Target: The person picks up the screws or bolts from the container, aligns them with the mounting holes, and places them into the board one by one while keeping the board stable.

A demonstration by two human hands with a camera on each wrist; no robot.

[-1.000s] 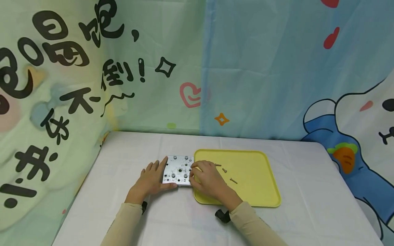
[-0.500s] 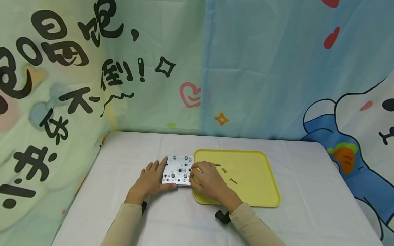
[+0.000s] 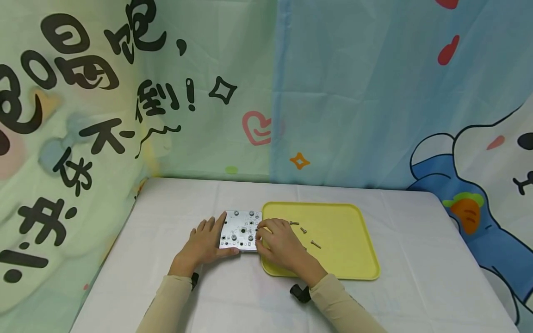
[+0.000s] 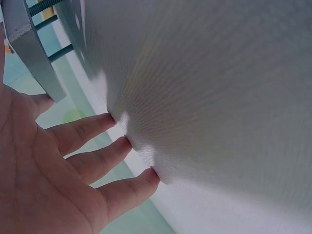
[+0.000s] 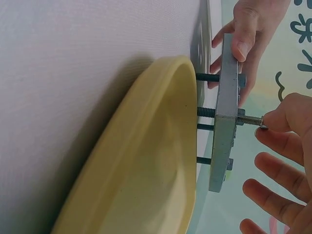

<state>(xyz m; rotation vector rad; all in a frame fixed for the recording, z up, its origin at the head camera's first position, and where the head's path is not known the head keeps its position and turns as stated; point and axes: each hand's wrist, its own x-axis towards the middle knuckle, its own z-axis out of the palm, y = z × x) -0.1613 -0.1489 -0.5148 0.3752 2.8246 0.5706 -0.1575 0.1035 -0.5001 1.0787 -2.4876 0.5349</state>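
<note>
My left hand [image 3: 204, 243] holds a silver metal plate [image 3: 243, 230] by its left side, thumb and index finger at the edges. In the left wrist view its other fingertips [image 4: 152, 175] touch the white cloth. The plate has many holes and bolts whose heads sit on top. Threaded shanks [image 5: 206, 112] stick out below, so it stands raised. My right hand [image 3: 281, 243] pinches a small screw [image 5: 251, 120] between thumb and index finger. That screw stands upright at the plate's top face, near its right edge; its head is partly covered by the fingertips.
A yellow tray [image 3: 350, 259] lies right beside the plate, partly under my right hand. Several loose screws, including one screw [image 3: 316, 244], lie in it. White cloth [image 3: 416, 259] covers the table, and a printed curtain [image 3: 354, 115] hangs behind.
My right fingers shift very slightly to the left at the plate's right edge. The left hand, plate and tray stay in place.
</note>
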